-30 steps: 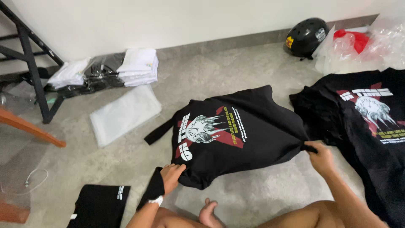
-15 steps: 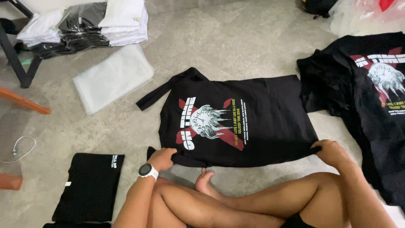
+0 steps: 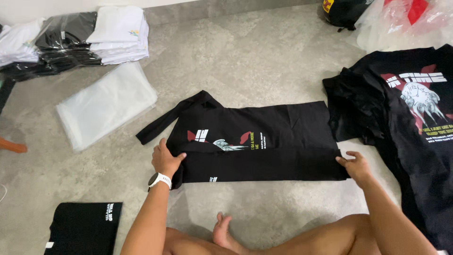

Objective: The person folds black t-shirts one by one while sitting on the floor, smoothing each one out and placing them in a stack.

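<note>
A black T-shirt (image 3: 264,137) with a red and white print lies flat on the grey floor in front of me. Its near long edge is folded over onto the print. My left hand (image 3: 165,159), with a white watch on the wrist, grips the folded edge at the shirt's left end. My right hand (image 3: 355,166) pinches the same folded edge at the right end. One sleeve sticks out at the upper left.
A pile of black printed shirts (image 3: 406,113) lies on the right. A folded black shirt (image 3: 84,227) lies lower left. Clear plastic bags (image 3: 106,104) and stacked bagged shirts (image 3: 75,38) are upper left. A dark helmet (image 3: 342,10) and crumpled plastic are upper right. My bare legs are in front.
Both hands have folded the shirt's near edge up and over, covering the lower half of the print. The camera has tilted further down.
</note>
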